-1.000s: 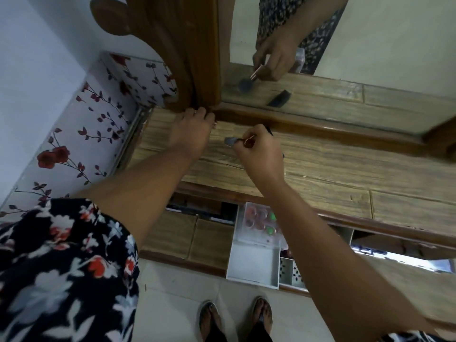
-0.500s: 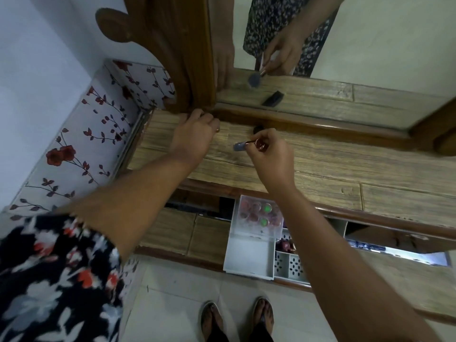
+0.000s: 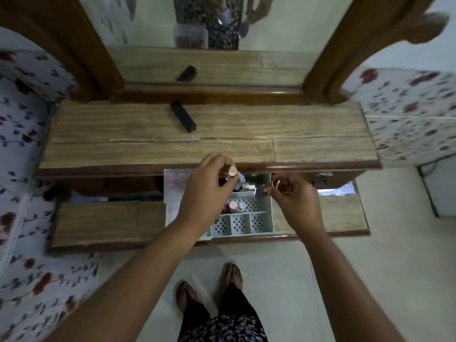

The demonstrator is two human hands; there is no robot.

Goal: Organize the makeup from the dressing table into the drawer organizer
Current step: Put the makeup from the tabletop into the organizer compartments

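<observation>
Left hand (image 3: 207, 183) pinching a small copper-capped makeup tube (image 3: 232, 172) over the drawer organizer (image 3: 243, 222); right hand (image 3: 291, 191) curled around something small and blurred. Likely light, rigid, slick; best gripped mid-barrel. Black makeup case (image 3: 183, 116) lying on the desk (image 3: 308, 130).

A stick-shaped case (image 3: 183, 116) lies on the dressing table (image 3: 308, 134), toward 11 o'clock. Below the table's front edge, at 6 o'clock, the drawer organizer (image 3: 243, 223) sits in the open drawer (image 3: 340, 213); both hands hover above it.
</observation>
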